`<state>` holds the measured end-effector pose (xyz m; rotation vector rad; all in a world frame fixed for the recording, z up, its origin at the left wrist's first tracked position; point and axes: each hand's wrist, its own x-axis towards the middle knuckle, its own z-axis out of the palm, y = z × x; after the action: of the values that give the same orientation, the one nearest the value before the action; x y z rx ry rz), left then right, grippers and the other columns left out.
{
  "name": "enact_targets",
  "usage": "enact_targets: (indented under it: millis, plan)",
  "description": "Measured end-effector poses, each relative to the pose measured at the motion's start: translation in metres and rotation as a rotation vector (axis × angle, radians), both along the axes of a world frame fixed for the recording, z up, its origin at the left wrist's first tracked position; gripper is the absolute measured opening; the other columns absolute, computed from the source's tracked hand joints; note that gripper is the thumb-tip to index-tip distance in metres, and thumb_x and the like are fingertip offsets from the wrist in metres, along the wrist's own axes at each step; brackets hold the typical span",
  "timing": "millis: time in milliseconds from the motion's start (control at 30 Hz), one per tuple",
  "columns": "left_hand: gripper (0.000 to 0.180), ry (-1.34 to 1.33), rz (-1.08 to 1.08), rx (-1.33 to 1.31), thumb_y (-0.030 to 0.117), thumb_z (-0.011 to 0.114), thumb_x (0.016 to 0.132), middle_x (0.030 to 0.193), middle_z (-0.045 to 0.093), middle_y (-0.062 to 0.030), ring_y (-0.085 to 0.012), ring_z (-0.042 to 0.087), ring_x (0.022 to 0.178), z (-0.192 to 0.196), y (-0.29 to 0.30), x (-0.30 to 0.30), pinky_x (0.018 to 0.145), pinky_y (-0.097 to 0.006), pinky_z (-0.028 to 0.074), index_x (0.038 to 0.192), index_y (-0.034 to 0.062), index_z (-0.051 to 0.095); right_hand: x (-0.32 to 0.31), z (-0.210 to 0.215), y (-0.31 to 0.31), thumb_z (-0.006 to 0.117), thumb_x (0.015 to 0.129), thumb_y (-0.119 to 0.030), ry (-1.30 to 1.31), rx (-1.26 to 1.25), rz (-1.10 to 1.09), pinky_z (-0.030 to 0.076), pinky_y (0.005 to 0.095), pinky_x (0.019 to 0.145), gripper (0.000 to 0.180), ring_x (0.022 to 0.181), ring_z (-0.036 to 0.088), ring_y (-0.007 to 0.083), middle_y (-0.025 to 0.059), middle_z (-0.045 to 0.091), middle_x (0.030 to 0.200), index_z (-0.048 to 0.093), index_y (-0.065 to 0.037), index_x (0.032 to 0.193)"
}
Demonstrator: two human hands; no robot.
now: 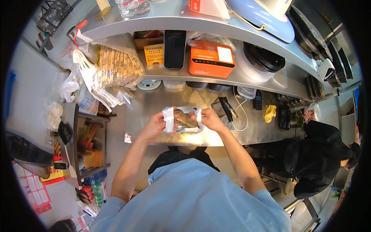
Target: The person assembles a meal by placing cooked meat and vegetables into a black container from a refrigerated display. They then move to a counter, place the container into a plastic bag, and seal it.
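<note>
Left hand: at the bag's left side, the hand (155, 125) has its fingers pinched together on one white handle.
Right hand: at the opposite side, the hand (211, 119) has its fingers curled in and gripping the other white handle.
Bag: the clear plastic bag (185, 120), with something brown inside, is stretched between both hands above the near edge of the steel bench (152, 101), around the middle of its length; whether it touches the top, I cannot tell.
Beside the right hand: a dark grey cloth (219, 109) lies toward the bench's far edge, with a black-handled tool (228, 108) just beside it and a loop of white cable (247, 116) next to that.
Right end of the bench: a cordless phone (257, 99) near the far edge, then a crumpled yellow cloth (270, 113) and a black container (284, 118).
Shelf over the far edge: the shelf (170, 74) carries, from its left end, wrapped chopsticks (118, 63), a yellow box (154, 54), a black smartphone (174, 49) and an orange box (206, 60).
Past the bench's right end: a co-worker (317, 158) in black.
</note>
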<state>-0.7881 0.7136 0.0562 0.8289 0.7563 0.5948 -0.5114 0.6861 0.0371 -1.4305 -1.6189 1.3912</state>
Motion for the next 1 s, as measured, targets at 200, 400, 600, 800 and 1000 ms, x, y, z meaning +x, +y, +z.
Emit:
enact_targets:
  millis: [200,400,600,800,1000]
  plan:
    - [0.062,0.096,0.209,0.061,-0.010,0.047,0.089,0.103,0.067,-0.0083,-0.0174,0.068,0.073,-0.013,-0.001,-0.005,0.072,-0.034,0.060,0.148,0.0083,0.039,0.013,-0.008,0.004,0.032,0.097,-0.067,0.175,-0.553,0.155,0.052,0.0348,0.086,0.078,0.093,0.066,0.0225,0.0208,0.064,0.113,0.059,0.001,0.125]
    - [0.060,0.125,0.177,0.126,-0.010,0.051,0.086,0.102,0.068,-0.0101,-0.0172,0.068,0.072,-0.009,0.005,0.010,0.067,-0.030,0.057,0.144,0.0063,0.046,-0.008,-0.022,0.009,0.040,0.096,-0.065,-0.391,-0.315,0.447,0.047,0.0374,0.091,0.076,0.105,0.062,0.0231,0.0163,0.066,0.112,0.060,0.004,0.119]
    - [0.067,0.211,-0.093,0.232,0.006,0.078,0.078,0.108,0.069,-0.0030,-0.0093,0.063,0.096,-0.010,-0.001,0.039,0.085,-0.026,0.050,0.139,0.0042,0.051,-0.022,-0.033,0.019,0.072,0.087,-0.047,0.244,-0.327,-0.030,0.048,0.0260,0.068,0.052,0.074,0.059,0.0115,0.0061,0.067,0.087,0.067,0.002,0.101]
    - [0.034,0.441,-0.076,0.291,0.007,0.074,0.080,0.093,0.070,-0.0032,-0.0106,0.062,0.087,-0.041,0.001,0.051,0.074,-0.028,0.050,0.113,0.0044,0.069,-0.048,-0.033,0.024,0.077,0.075,-0.006,0.410,-0.272,-0.346,0.049,0.0305,0.053,0.015,0.058,0.062,0.0124,0.0091,0.069,0.070,0.068,0.005,0.069]
    - [0.016,1.365,0.284,0.762,0.005,0.055,0.085,0.068,0.065,-0.0106,-0.0210,0.063,0.067,-0.157,0.010,-0.010,0.073,-0.032,0.054,0.087,-0.0014,0.069,0.026,-0.142,0.004,0.072,0.066,-0.011,-0.552,0.231,-0.185,0.053,0.0402,0.069,0.015,0.074,0.067,0.0340,0.0196,0.066,0.074,0.065,-0.001,0.073]
